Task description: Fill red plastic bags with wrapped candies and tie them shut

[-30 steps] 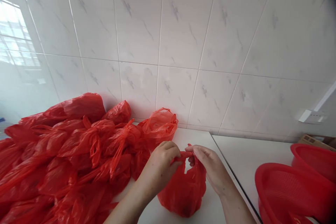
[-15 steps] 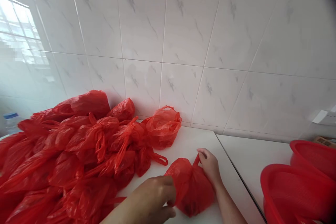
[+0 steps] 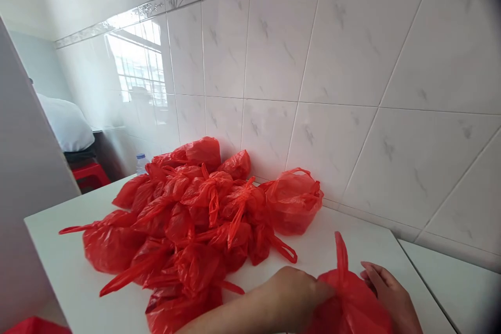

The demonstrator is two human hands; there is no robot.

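Observation:
Low on the right, a filled red plastic bag sits on the white tabletop, its gathered handle loop sticking straight up. My left hand is closed at the bag's left side near the base of the loop, with its fingertips partly lost against the red plastic. On the other side is my right hand, its fingers loosely bent and slightly apart, with nothing visible between them. It is close to the bag; whether it touches cannot be made out. The bag's lower part is cut off by the frame.
A heap of tied red bags covers the table's middle and left. An open-topped red bag stands by the tiled wall. Behind the heap is a bottle with a blue cap. A seam divides the tabletops at right.
The view has swung left, bringing the table's left edge in and the red baskets out. My right hand has let go of the handle, and my left hand has closed on the bag.

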